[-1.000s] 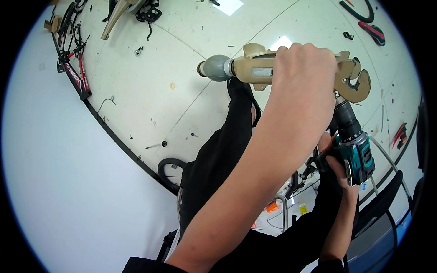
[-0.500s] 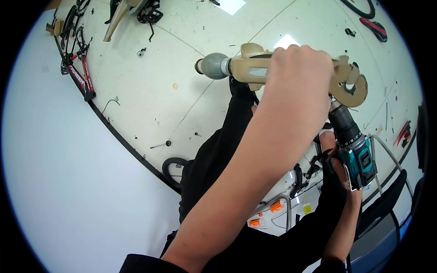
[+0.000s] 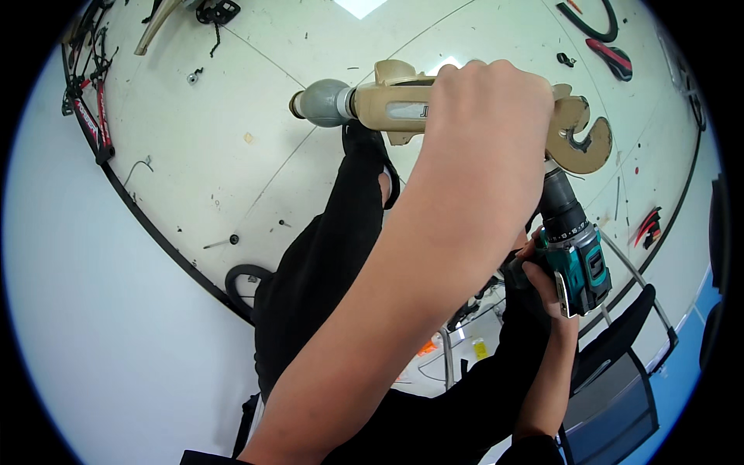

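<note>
Drill [image 3: 577,267], teal and black, is being gripped by the right hand [image 3: 549,293], the fingers being clamped round it. A tan metal part [image 3: 376,108] is being held crosswise above the drill by the left hand [image 3: 492,116]; those fingers are being closed over the part, their tips being concealed. The chuck [image 3: 558,194] is being pointed upward at the part, just beside its hooked end [image 3: 577,159]. Whether contact is being made at the tip cannot be told, the junction being partly covered.

Compared with half a second ago, the whole scene is being seen further to the left, as if by a turn of the head. The drill is being held slightly more upright, and more of the pale label [image 3: 407,111] is being exposed. By judgement, only the alignment is being adjusted, both grips being maintained.

At the left, the grey bulb [image 3: 324,103] of the part is being seen just beside the upper end of a black-clad leg [image 3: 306,256]. At the right, drill movement is apparently being limited by a chair [image 3: 620,332]. Wider room is being offered beyond the hooked end, where floor [image 3: 209,170] and a red-and-black saddle [image 3: 612,58] are being shown.
</note>
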### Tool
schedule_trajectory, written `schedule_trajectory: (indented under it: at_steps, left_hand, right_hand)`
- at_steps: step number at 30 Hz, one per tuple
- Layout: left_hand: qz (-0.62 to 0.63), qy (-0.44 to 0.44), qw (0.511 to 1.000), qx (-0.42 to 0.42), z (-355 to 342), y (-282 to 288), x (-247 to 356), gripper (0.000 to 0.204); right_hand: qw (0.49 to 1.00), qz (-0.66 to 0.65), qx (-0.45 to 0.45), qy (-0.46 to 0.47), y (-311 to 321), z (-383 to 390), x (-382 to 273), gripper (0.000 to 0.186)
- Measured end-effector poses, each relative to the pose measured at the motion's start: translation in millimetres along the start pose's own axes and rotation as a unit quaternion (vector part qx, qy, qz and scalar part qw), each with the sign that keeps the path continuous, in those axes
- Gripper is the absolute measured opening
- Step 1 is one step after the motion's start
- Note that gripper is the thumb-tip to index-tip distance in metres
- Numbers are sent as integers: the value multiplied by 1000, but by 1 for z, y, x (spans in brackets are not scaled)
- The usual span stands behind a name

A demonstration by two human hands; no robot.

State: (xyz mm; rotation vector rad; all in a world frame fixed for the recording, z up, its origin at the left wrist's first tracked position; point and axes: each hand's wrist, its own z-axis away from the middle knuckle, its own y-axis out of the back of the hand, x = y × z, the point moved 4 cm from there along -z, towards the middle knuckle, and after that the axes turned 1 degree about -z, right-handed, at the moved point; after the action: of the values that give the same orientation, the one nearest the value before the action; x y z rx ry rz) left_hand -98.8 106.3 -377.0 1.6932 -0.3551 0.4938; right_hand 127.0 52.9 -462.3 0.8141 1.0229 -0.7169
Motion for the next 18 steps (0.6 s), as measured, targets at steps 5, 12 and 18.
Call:
schedule_trajectory:
  at_steps: [5,12,18]
  left_hand:
    - [25,-36,999,-1,3,-15,1,7]
    - [5,-41,998,39,7,-18,-5,5]
    - [59,-35,996,53,8,-15,-6,10]
  right_hand:
    - [997,-16,41,-59,-1,6,8,41]
    - [999,-33,-19,-25,0,-4,17,44]
    - [1000,-9,11,-2,-3,-4,14,42]
